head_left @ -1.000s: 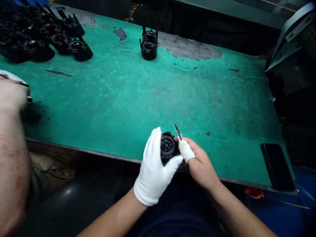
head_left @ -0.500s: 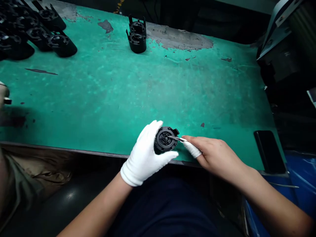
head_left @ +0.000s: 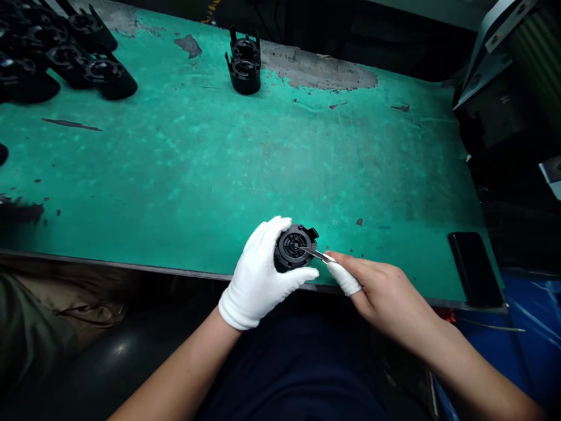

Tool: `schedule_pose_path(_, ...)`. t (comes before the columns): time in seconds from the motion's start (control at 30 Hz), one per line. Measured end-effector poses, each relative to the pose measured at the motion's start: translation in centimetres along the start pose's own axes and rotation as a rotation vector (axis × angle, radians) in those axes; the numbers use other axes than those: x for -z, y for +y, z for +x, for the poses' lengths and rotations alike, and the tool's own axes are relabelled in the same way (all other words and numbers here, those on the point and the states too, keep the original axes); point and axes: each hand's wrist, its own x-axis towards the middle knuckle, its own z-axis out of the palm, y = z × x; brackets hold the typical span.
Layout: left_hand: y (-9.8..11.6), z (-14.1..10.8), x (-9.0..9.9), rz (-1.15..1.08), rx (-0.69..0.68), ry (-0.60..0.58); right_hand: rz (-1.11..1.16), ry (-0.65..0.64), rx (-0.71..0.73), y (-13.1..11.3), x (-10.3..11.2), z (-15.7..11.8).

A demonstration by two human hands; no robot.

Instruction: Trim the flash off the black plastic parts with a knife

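The left hand (head_left: pixel 263 278), in a white glove, is curved part open around a round black part (head_left: pixel 295 245), grasping it with the fingers along its left side and the thumb stretched out on the side nearest the wearer. The part is at the near edge of the desk (head_left: pixel 197 169), its ringed face turned up. To its right, the right hand (head_left: pixel 385 286) is closed on a slim pointed tool (head_left: pixel 322 256), pinched between the fingers and a thumb with a white wrap (head_left: pixel 345 279); the palm is bare, and the tip of the tool lies over the middle of the round part.

On the green desk top, a cluster of black cylindrical pieces (head_left: pixel 111 79) with upright prongs crowds the far left corner. A pair of similar pieces (head_left: pixel 245 76) sits together near the far edge, just beside a long grey worn patch (head_left: pixel 324 71). A black phone (head_left: pixel 475 269) lies flat at the near right corner.

In the room, khaki and olive clothing (head_left: pixel 79 301) shows below the desk at the left. At the right, a pale metal bracket (head_left: pixel 488 52) stands beyond the far corner, and something blue and shiny (head_left: pixel 532 310) is below the phone's corner
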Motion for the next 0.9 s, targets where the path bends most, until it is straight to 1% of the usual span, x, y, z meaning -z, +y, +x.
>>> schedule_pose_path(0.07,0.1,0.0,-0.1,-0.010,-0.003,0.014,-0.023,-0.012,-0.030,-0.2,-0.4,0.0)
schedule_pose_path(0.13,0.1,0.0,-0.2,-0.017,0.001,0.030,-0.009,-0.064,-0.057,-0.4,-0.4,0.1)
schedule_pose_path(0.2,0.1,-0.1,-0.3,-0.016,0.011,0.045,0.057,-0.126,-0.077,-0.5,-0.1,0.3)
schedule_pose_path(0.27,0.1,-0.2,-0.6,-0.012,0.023,0.068,0.169,-0.153,-0.100,-0.6,0.2,0.4)
schedule_pose_path(0.33,0.2,-0.7,-1.0,-0.015,0.037,0.111,0.329,-0.102,-0.126,-1.0,0.0,0.5)
schedule_pose_path(0.43,1.0,-2.1,-1.6,-0.018,0.084,0.194,0.596,0.017,-0.142,-2.0,-1.5,1.1)
schedule_pose_path(0.5,2.1,-3.5,-1.8,-0.004,0.149,0.195,0.678,0.080,-0.144,-2.5,-2.6,2.1)
schedule_pose_path(0.57,3.5,-5.2,-1.8,0.035,0.198,0.138,0.651,0.171,-0.160,-2.5,-3.0,3.5)
schedule_pose_path(0.6,4.2,-6.1,-1.8,0.061,0.205,0.092,0.609,0.215,-0.163,-2.2,-2.7,4.2)
schedule_pose_path(0.67,5.4,-7.5,-1.7,0.103,0.193,0.002,0.508,0.255,-0.118,-1.2,-1.5,5.2)
schedule_pose_path(0.73,5.8,-7.9,-1.4,0.104,0.199,-0.029,0.388,0.230,-0.029,0.0,0.3,5.3)
schedule_pose_path(0.8,5.4,-7.1,-1.1,0.070,0.204,0.018,0.257,0.155,0.045,0.9,1.8,4.4)
schedule_pose_path(0.87,4.3,-5.3,-0.7,0.021,0.172,0.061,0.123,0.061,0.073,1.3,2.7,3.2)
schedule_pose_path(0.9,3.6,-4.2,-0.5,0.003,0.147,0.053,0.058,0.021,0.073,1.4,2.8,2.7)
